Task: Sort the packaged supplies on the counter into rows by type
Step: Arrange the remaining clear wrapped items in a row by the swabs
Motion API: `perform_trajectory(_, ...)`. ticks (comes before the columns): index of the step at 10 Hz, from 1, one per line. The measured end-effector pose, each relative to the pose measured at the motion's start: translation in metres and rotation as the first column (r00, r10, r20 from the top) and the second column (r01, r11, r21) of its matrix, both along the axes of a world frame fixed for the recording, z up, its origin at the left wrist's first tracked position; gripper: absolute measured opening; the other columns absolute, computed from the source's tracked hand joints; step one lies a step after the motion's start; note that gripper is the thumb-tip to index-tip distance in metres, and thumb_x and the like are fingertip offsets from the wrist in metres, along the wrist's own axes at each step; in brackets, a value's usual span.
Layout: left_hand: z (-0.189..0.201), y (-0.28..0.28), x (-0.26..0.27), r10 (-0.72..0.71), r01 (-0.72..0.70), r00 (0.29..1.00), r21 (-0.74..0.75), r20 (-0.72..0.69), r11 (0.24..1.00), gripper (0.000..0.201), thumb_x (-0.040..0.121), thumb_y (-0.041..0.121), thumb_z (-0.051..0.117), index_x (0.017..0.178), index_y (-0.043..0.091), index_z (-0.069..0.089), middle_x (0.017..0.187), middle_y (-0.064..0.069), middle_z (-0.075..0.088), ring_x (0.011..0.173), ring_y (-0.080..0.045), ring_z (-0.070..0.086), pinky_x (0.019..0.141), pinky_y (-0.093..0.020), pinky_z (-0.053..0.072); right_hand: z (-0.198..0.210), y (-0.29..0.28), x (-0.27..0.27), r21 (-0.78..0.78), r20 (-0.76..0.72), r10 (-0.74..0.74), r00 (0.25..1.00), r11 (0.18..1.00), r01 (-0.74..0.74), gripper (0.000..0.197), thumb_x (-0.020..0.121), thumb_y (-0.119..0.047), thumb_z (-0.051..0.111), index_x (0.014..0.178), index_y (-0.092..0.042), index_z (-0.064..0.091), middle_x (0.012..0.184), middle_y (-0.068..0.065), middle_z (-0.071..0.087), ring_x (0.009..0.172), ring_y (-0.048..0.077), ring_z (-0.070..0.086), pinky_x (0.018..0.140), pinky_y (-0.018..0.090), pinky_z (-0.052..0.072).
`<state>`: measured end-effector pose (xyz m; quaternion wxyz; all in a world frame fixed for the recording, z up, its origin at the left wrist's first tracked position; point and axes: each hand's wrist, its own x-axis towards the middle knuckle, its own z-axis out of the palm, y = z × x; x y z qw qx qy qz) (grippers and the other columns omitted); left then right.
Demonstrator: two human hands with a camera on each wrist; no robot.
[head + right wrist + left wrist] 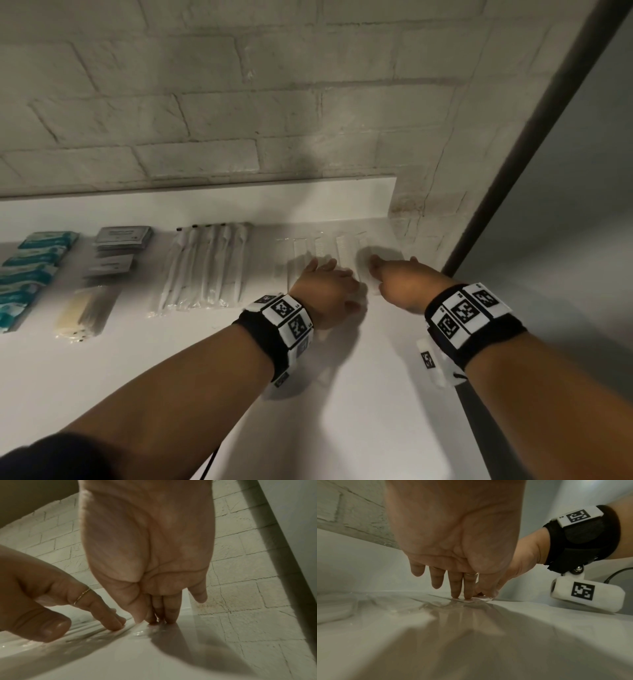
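Your left hand (324, 287) and right hand (400, 281) press extended fingers flat on the clear packets (320, 248), gripping nothing. These packets lie directly right of the white sachets (205, 267), long axes pointing away from you toward the wall (274, 102). The right hand is nearer the end packet.

Teal packets (24, 274) at 9 o'clock cut by left edge; grey sachet (121, 236) print blurred; clear packets (322, 246) partly hidden under hands.

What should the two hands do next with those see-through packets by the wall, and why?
Probably nudge the clear packets side by side into a straight row. Both the left hand and the right hand already rest straight fingertips on them, and they lie less evenly than the neat white wrapped sticks beside them.
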<state>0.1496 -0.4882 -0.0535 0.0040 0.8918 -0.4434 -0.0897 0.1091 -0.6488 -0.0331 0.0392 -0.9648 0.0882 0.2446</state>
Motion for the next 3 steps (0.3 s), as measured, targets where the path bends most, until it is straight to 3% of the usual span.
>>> perform_trajectory(1,0.001,0.002,-0.001,0.002,-0.002,1.0,-0.038,0.013,0.999,0.043,0.091,0.044,0.048,0.133,0.034,0.05,0.14,0.002,0.047,0.139,-0.027,0.03,0.115,-0.047,0.015,0.009,0.0,-0.008,0.064,0.066,-0.007,0.998,0.998,0.003,0.053,0.099,-0.011,0.034,0.151,-0.014,0.024,0.149,0.011,0.039,0.134,0.032,0.04,0.113,0.042,0.029)
perform_trajectory(2,0.006,0.006,-0.004,0.041,-0.041,0.999,-0.049,-0.014,0.998,0.051,0.092,0.047,0.05,0.139,0.031,0.044,0.15,-0.001,0.039,0.143,-0.024,0.025,0.118,-0.046,0.012,0.011,-0.001,-0.018,0.114,0.175,-0.004,0.985,0.993,-0.016,0.051,0.098,-0.015,0.039,0.147,-0.026,0.035,0.158,-0.004,0.024,0.138,0.024,0.038,0.113,0.035,0.031)
perform_trajectory(3,0.014,0.019,-0.016,0.04,-0.042,0.999,-0.104,-0.022,0.994,0.05,0.092,0.044,0.05,0.14,0.03,0.044,0.148,0.001,0.043,0.137,-0.02,0.037,0.116,-0.042,0.023,0.017,0.009,-0.038,0.184,0.237,0.005,0.971,0.982,-0.05,0.044,0.094,-0.02,0.046,0.137,-0.029,0.049,0.144,-0.002,0.047,0.125,0.022,0.052,0.103,0.034,0.043)
